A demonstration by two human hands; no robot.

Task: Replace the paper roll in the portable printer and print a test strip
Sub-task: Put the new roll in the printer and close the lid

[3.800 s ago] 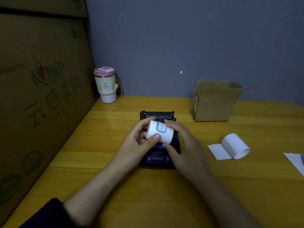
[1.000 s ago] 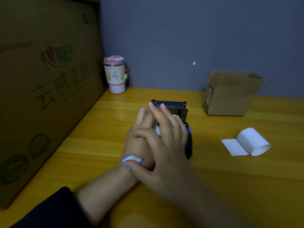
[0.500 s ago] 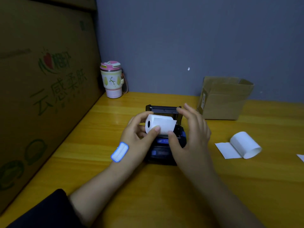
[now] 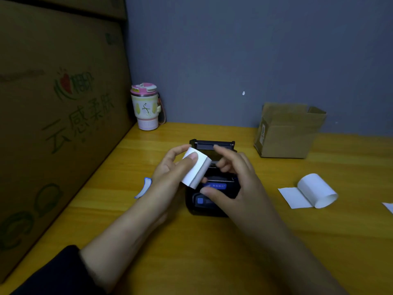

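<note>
A small black portable printer (image 4: 209, 204) with blue buttons sits mid-table, its lid (image 4: 212, 144) standing open at the back. My left hand (image 4: 170, 173) grips a fresh white paper roll (image 4: 196, 167) just above the printer's left side, thumb pressed on the paper, a loose flap hanging down. My right hand (image 4: 231, 182) hovers over the printer with fingers apart, the thumb near the blue label. A peeled blue-edged sticker (image 4: 144, 187) lies on the table beside my left wrist.
A used white paper roll (image 4: 314, 190) with a loose tail lies to the right. A brown cardboard box (image 4: 289, 133) stands behind it. A pink-lidded tumbler (image 4: 145, 107) is at the back left, beside a large cardboard carton (image 4: 53, 113). A paper corner (image 4: 388, 206) shows at the right edge.
The blue-edged sticker came off the new roll and now lies on the table. The left hand has tilted the roll, with a flap unrolled; the right hand has lowered onto the printer.
</note>
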